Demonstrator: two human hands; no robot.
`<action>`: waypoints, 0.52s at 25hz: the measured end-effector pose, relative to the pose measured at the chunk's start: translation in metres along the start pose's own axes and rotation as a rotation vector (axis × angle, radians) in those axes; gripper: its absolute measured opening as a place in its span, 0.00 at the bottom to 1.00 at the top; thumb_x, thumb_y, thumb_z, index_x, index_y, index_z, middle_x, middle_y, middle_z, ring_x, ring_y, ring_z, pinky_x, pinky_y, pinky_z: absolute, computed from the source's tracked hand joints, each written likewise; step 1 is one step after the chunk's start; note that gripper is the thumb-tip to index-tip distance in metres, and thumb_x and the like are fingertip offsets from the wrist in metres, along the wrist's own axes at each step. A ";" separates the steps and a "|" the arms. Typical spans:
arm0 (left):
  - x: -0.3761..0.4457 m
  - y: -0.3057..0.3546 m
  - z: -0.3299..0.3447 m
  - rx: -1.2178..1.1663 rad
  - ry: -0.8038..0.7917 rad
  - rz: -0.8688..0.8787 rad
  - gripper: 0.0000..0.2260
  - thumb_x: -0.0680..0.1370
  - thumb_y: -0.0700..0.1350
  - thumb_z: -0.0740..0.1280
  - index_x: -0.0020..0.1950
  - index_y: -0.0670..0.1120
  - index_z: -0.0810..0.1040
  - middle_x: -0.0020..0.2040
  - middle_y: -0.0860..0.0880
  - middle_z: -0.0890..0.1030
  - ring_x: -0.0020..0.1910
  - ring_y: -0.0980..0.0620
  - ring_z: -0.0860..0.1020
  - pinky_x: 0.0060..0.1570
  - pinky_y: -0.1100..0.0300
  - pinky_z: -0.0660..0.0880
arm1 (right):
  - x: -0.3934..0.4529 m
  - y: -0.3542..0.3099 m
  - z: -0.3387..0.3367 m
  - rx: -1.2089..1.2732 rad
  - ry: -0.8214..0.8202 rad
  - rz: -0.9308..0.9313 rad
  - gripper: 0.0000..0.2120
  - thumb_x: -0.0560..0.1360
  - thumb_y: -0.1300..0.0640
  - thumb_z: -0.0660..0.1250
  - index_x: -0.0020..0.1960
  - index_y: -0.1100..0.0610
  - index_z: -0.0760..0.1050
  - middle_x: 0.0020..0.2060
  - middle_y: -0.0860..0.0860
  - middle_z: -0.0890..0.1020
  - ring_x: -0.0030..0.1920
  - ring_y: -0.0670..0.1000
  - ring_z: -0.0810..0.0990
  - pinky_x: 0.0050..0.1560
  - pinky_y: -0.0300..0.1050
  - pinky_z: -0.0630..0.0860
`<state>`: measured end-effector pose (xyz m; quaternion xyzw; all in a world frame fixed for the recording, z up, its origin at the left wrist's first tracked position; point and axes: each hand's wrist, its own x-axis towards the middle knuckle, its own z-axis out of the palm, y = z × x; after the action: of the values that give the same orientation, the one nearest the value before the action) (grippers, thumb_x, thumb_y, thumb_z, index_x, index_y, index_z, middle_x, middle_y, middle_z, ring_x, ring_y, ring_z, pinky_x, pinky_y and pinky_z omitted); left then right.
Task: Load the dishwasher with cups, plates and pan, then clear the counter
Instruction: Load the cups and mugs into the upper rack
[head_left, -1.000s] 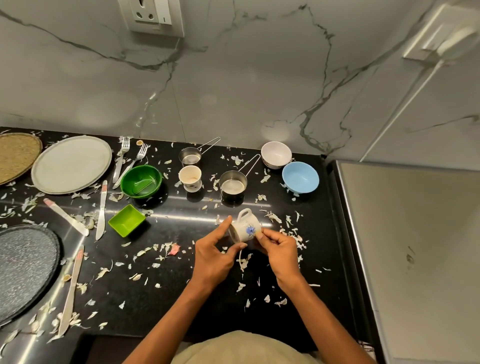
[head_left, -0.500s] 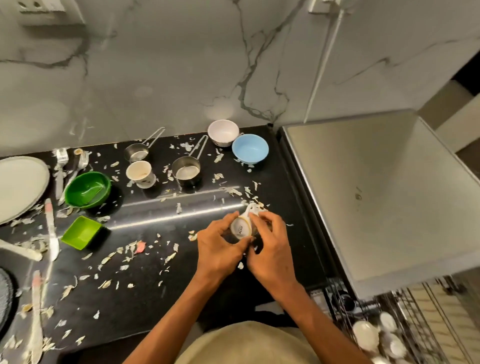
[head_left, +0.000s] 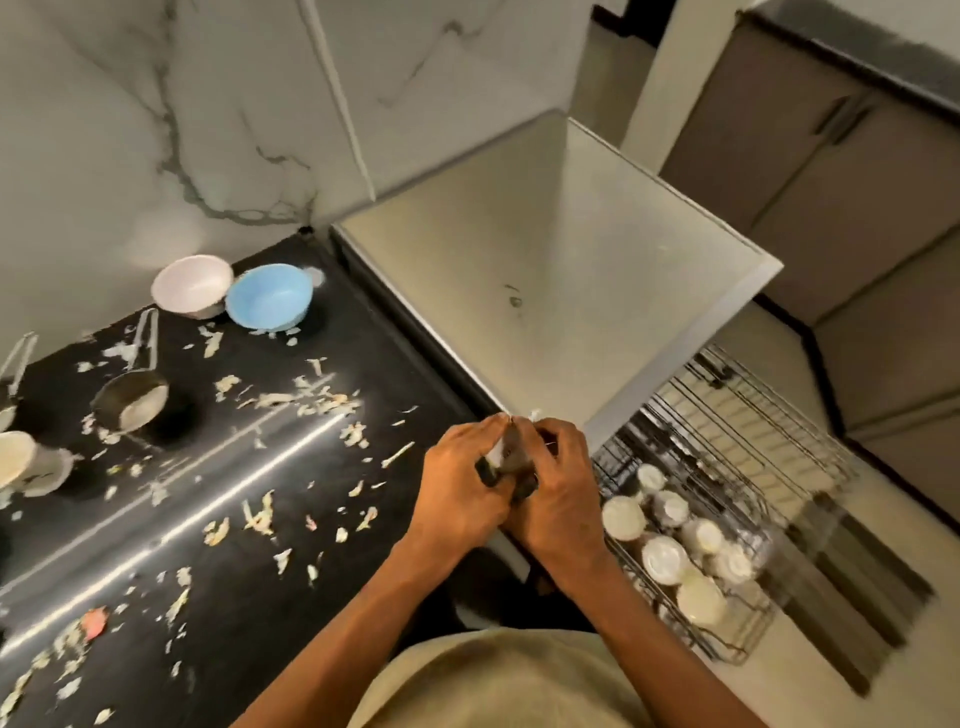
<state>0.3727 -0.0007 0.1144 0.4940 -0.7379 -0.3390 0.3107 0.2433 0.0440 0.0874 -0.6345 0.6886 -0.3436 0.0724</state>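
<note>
Both my hands hold a small white cup (head_left: 503, 446) between them over the right edge of the black counter (head_left: 218, 519). My left hand (head_left: 462, 483) wraps the cup from the left and my right hand (head_left: 558, 491) from the right, so the cup is almost wholly hidden. Below and to the right a pulled-out wire rack (head_left: 727, 467) holds several white cups (head_left: 662, 558) upside down. A white bowl (head_left: 192, 285), a blue bowl (head_left: 270, 296), a small steel pan (head_left: 132, 400) and another cup (head_left: 21, 460) stand on the counter.
Pale food scraps (head_left: 311, 402) litter the counter. A grey appliance top (head_left: 545, 291) stands right of the counter, above the rack. The marble wall (head_left: 156, 130) runs behind. Brown cabinets (head_left: 831, 156) stand at the far right beyond a pale floor.
Both hands have carried the cup to the right, from mid-counter to its right edge. The view has swung right, and the rack now shows more fully.
</note>
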 end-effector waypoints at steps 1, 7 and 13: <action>0.005 0.006 0.015 -0.012 -0.053 0.033 0.25 0.68 0.39 0.77 0.65 0.47 0.81 0.62 0.52 0.82 0.62 0.57 0.77 0.64 0.71 0.69 | -0.002 0.013 -0.009 -0.004 0.030 0.055 0.34 0.61 0.61 0.78 0.66 0.59 0.76 0.57 0.56 0.74 0.53 0.56 0.77 0.44 0.47 0.81; 0.018 0.044 0.121 -0.047 -0.334 0.196 0.24 0.71 0.39 0.71 0.68 0.45 0.78 0.68 0.46 0.78 0.67 0.51 0.76 0.69 0.57 0.70 | -0.028 0.107 -0.061 0.022 0.098 0.327 0.27 0.65 0.54 0.67 0.63 0.63 0.76 0.57 0.54 0.72 0.50 0.56 0.79 0.44 0.50 0.81; 0.027 0.058 0.223 0.158 -0.657 0.193 0.24 0.80 0.42 0.62 0.77 0.43 0.67 0.79 0.47 0.63 0.78 0.51 0.60 0.77 0.59 0.56 | -0.052 0.205 -0.083 -0.009 -0.026 0.500 0.27 0.67 0.57 0.74 0.65 0.60 0.75 0.56 0.52 0.71 0.50 0.53 0.77 0.44 0.47 0.81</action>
<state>0.1576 0.0337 0.0356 0.3092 -0.8657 -0.3907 0.0482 0.0396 0.1152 0.0165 -0.4493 0.8245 -0.3038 0.1613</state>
